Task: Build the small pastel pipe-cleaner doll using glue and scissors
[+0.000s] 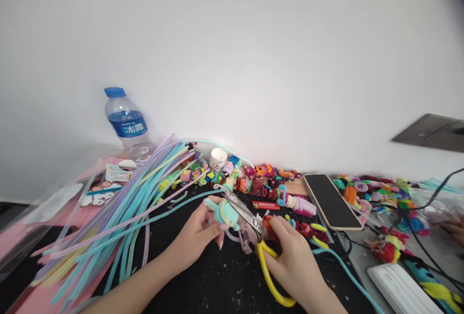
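Between the fingers and thumb of my left hand (197,232) is a small mint-green pipe cleaner figure (225,213) with a yellowish band. My right hand (290,256) grips a pair of scissors (271,278) with yellow handles. The metal blades point up and left, passing beside the figure's right edge; I cannot tell whether they touch it. Below the blades, a pale pinkish tool (247,239) lies on the black mat (217,285), partly hidden. Something red shows by my right fingertips, its kind unclear.
Left lies a big bundle of pastel pipe cleaners (123,227), with a water bottle (128,125) behind. Colourful pipe cleaner figures (257,186) line the wall. Rightward are a phone (333,201), a white box-like device (402,287), dark cables (416,232) and part of another person's hand (455,227).
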The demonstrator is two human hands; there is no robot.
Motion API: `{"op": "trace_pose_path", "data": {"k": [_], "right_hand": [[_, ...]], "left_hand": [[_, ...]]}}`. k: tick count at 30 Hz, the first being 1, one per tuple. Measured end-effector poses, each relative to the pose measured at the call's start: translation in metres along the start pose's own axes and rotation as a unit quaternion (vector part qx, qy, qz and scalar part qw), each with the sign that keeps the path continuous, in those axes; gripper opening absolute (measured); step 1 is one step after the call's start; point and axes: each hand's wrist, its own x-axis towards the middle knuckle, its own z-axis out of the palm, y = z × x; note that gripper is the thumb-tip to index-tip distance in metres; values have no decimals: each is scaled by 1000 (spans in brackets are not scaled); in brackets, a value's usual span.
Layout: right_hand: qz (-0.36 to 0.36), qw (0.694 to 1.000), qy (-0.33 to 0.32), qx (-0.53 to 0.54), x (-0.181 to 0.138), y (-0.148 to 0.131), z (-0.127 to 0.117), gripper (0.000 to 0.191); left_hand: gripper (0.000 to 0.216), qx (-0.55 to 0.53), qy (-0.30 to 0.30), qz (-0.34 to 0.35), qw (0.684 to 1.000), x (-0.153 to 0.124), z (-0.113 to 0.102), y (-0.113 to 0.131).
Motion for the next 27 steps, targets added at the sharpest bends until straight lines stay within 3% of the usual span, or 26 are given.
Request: {"op": "trace_pose_path", "data": {"k": [6,9,16,23,27], "right_hand": [[-4,992,122,16,-2,15,4,11],[4,988,157,-3,-2,20,2,11],[11,990,139,4,-1,21,2,11],[14,990,134,29,-1,23,3,10],[21,990,136,27,-1,25,5,11]], "left_hand": [[41,44,67,16,997,4,-1,4],[42,29,67,34,997,5,-2,4],[38,94,89,49,990,7,-4,5],[43,92,101,40,990,7,-5,8],[30,109,130,37,985,7,-9,9]]}}
